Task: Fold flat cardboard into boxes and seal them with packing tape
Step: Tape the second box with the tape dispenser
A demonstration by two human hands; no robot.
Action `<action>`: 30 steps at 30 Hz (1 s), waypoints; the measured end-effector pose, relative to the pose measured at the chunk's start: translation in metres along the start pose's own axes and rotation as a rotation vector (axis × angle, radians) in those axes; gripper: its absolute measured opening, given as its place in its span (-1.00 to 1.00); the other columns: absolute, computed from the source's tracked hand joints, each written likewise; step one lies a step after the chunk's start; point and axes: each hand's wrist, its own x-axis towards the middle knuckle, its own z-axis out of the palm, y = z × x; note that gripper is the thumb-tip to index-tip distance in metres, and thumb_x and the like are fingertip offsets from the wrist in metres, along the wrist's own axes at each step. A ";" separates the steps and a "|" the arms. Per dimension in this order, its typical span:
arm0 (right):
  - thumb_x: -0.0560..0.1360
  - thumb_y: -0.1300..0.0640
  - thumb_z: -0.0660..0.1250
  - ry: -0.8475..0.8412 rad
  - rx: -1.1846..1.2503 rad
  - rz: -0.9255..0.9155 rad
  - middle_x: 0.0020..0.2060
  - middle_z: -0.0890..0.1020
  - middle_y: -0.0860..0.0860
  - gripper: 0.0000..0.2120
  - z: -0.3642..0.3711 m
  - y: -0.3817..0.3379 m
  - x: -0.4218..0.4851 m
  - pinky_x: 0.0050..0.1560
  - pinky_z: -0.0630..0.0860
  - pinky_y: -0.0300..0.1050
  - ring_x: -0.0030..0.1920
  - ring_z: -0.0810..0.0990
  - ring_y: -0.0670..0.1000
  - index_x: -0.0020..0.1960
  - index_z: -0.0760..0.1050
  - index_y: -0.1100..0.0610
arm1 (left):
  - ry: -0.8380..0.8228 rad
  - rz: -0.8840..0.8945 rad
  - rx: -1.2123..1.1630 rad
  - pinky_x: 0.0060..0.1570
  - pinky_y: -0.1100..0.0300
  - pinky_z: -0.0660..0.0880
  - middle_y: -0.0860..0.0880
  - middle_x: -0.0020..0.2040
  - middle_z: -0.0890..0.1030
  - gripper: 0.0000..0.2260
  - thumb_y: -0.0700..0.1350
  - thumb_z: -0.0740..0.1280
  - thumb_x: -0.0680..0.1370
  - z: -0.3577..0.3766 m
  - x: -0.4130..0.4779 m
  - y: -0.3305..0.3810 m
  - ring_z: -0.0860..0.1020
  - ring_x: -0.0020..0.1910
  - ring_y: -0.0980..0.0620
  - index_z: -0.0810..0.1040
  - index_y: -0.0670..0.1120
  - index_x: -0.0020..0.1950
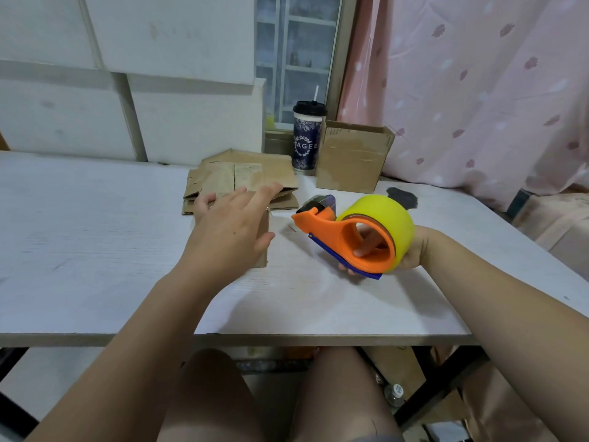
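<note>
White worktop (pixel 95 250) carries everything we see: flat cardboard (pixel 242 183) stacked at the back, a small box (pixel 264 247) nearer, under our spread, uncurled left hand (pixel 229 228). Our right hand (pixel 409 255) clamps round the orange dispenser (pixel 318 223), just beside the box. Sealed unbraced, we judge, so light a box could skid and the tape (pixel 392 215) wrinkle. The cup (pixel 306 145) reads "AGEE", its start unclear.

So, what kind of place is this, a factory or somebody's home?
Probably a room in a home, used for small packing work: a pink flowered curtain hangs beside the window, and a takeaway cup stands on the white table near flat cardboard.
</note>
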 end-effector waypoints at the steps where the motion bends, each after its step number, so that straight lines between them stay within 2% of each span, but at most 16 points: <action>1: -0.15 0.18 0.72 -0.011 0.048 -0.015 -0.17 0.67 0.25 -0.37 -0.003 0.000 0.000 -0.28 0.64 -0.07 -0.23 0.69 0.16 -0.11 0.66 0.32 | -0.006 -0.002 0.003 0.31 -0.02 0.05 0.09 0.24 0.48 -0.46 -0.04 0.33 0.52 0.000 0.000 0.000 0.36 0.33 0.02 0.20 0.11 0.45; 3: -0.26 0.18 0.71 0.036 0.036 -0.039 -0.23 0.68 0.23 -0.30 -0.002 0.001 -0.001 -0.33 0.63 -0.09 -0.28 0.69 0.14 -0.14 0.66 0.30 | -0.009 -0.001 0.016 0.31 -0.03 0.06 0.09 0.22 0.48 -0.45 -0.06 0.33 0.52 -0.001 0.000 0.000 0.36 0.33 0.02 0.20 0.11 0.45; 4: -0.24 0.26 0.69 0.084 0.009 -0.058 -0.26 0.67 0.22 -0.31 0.001 0.001 -0.001 -0.36 0.62 -0.11 -0.31 0.68 0.12 -0.12 0.62 0.29 | -0.006 0.000 0.025 0.31 -0.03 0.06 0.10 0.21 0.48 -0.46 -0.08 0.33 0.52 0.000 0.000 0.000 0.36 0.33 0.02 0.20 0.11 0.45; 6: 0.04 0.39 0.52 0.220 -0.052 -0.106 -0.36 0.64 0.16 -0.58 -0.002 0.001 0.006 -0.46 0.57 -0.19 -0.42 0.65 0.04 -0.13 0.52 0.23 | 0.005 -0.002 0.024 0.31 -0.02 0.06 0.10 0.19 0.48 -0.49 -0.11 0.31 0.54 0.000 0.000 0.000 0.36 0.33 0.02 0.22 0.11 0.45; 8: 0.27 0.35 0.37 0.336 -0.144 -0.152 -0.36 0.55 0.14 -0.79 -0.002 -0.003 0.010 -0.47 0.53 -0.24 -0.45 0.56 -0.01 -0.14 0.47 0.17 | 0.017 -0.011 0.012 0.32 -0.03 0.06 0.10 0.20 0.49 -0.51 -0.13 0.29 0.55 0.000 0.001 0.001 0.36 0.34 0.01 0.24 0.10 0.44; 10: 0.37 0.33 0.34 0.387 -0.291 -0.186 -0.30 0.50 0.14 -0.85 -0.003 -0.005 0.017 -0.40 0.53 -0.21 -0.39 0.52 0.01 -0.08 0.51 0.20 | 0.027 -0.013 0.014 0.32 -0.04 0.07 0.09 0.20 0.50 -0.53 -0.13 0.29 0.56 0.000 0.000 0.002 0.37 0.33 0.01 0.26 0.09 0.43; 12: 0.46 0.37 0.29 0.479 -0.409 -0.187 -0.25 0.55 0.14 -0.84 -0.005 -0.007 0.024 -0.36 0.54 -0.19 -0.36 0.56 0.02 0.01 0.55 0.26 | 0.033 -0.012 0.019 0.31 -0.03 0.08 0.08 0.17 0.51 -0.54 -0.13 0.30 0.55 0.000 0.000 0.002 0.39 0.30 0.01 0.28 0.07 0.43; 15: 0.43 0.34 0.34 0.653 -0.524 -0.207 -0.28 0.57 0.12 -0.84 -0.004 -0.013 0.030 -0.35 0.56 -0.17 -0.34 0.56 0.03 0.00 0.59 0.25 | 0.027 -0.020 0.018 0.31 -0.02 0.07 0.08 0.16 0.50 -0.54 -0.12 0.29 0.56 0.001 0.000 0.002 0.38 0.32 0.01 0.27 0.07 0.43; 17: 0.38 0.30 0.39 0.740 -0.627 -0.215 -0.26 0.58 0.13 -0.84 -0.005 -0.018 0.034 -0.24 0.58 -0.07 -0.28 0.55 0.06 -0.04 0.61 0.24 | 0.021 -0.026 0.019 0.32 -0.02 0.06 0.08 0.18 0.49 -0.54 -0.11 0.28 0.56 0.001 0.000 0.002 0.36 0.34 0.01 0.26 0.07 0.44; 20: 0.34 0.24 0.43 0.830 -0.851 -0.181 -0.29 0.55 0.10 -0.88 -0.004 -0.025 0.037 -0.33 0.50 -0.12 -0.26 0.51 0.07 -0.12 0.62 0.18 | 0.009 -0.032 0.029 0.33 0.00 0.05 0.09 0.22 0.47 -0.55 -0.09 0.26 0.58 0.000 0.001 0.003 0.34 0.35 0.03 0.24 0.08 0.44; 22: 0.35 0.21 0.44 0.856 -0.977 -0.146 -0.22 0.59 0.12 -0.83 -0.002 -0.029 0.037 -0.34 0.51 -0.13 -0.23 0.52 0.07 -0.06 0.62 0.16 | 0.011 -0.035 0.031 0.33 0.01 0.05 0.10 0.21 0.47 -0.56 -0.09 0.26 0.58 -0.001 0.001 0.003 0.35 0.32 0.05 0.24 0.09 0.44; 25: 0.37 0.20 0.43 0.867 -1.041 -0.127 -0.12 0.63 0.16 -0.79 -0.002 -0.031 0.037 -0.36 0.52 -0.14 -0.19 0.54 0.07 0.00 0.62 0.15 | 0.022 -0.033 0.026 0.32 0.01 0.05 0.10 0.17 0.47 -0.56 -0.10 0.27 0.57 -0.001 0.001 0.003 0.37 0.29 0.05 0.26 0.08 0.43; 27: 0.36 0.19 0.43 0.873 -1.056 -0.133 -0.14 0.63 0.15 -0.80 -0.002 -0.030 0.039 -0.36 0.49 -0.16 -0.21 0.54 0.07 0.00 0.62 0.14 | 0.026 -0.033 0.027 0.31 0.01 0.05 0.09 0.15 0.47 -0.57 -0.10 0.27 0.57 -0.001 0.000 0.004 0.38 0.27 0.05 0.28 0.07 0.41; 30: 0.37 0.17 0.42 0.905 -1.092 -0.154 -0.20 0.62 0.09 -0.79 -0.001 -0.027 0.041 -0.25 0.47 -0.12 -0.18 0.55 0.06 0.00 0.61 0.12 | 0.018 -0.034 0.039 0.33 0.00 0.04 0.09 0.21 0.47 -0.59 -0.10 0.26 0.57 0.000 0.000 0.004 0.35 0.34 0.03 0.30 0.07 0.41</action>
